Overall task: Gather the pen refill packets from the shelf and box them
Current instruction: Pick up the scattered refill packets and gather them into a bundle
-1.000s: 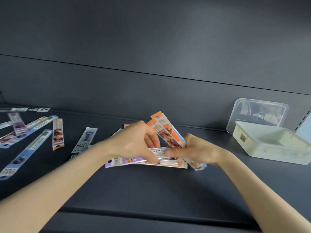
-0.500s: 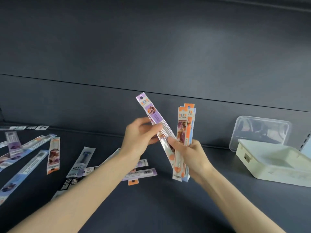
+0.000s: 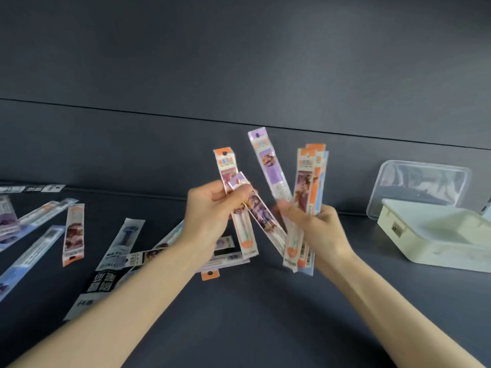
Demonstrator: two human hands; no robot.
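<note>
The left hand (image 3: 210,211) is curled, thumb and fingers pinching two packets raised off the shelf. One is an orange packet (image 3: 225,166) standing nearly upright; the other is a tilted packet (image 3: 261,216) crossing in front of it, its lower end leaning toward the box. The right hand (image 3: 318,229), nearer the box, grips a bundle (image 3: 308,181) of several packets by their lower half, tops up. Its fingertips are blurred, so exactly how they lie cannot be told. A purple packet (image 3: 269,168) fans out from the bundle on the side away from the box and appears to be in the same grip. The hands are close together, the tilted packet nearly meeting the bundle.

The box (image 3: 398,229) sits open on the shelf (image 3: 265,314) just beyond the right hand, and no packet shows inside it. Its clear lid (image 3: 422,181) leans against the wall behind it. On the far side of the hands from the box, loose packets (image 3: 73,232) lie scattered across the shelf, a few overlapping under the left wrist.

Judged from this, gathering is partway done. A handful is collected, many packets are left to pick up, and boxing has not begun. The step in hand is probably merging the left hand's two packets into the bundle.
</note>
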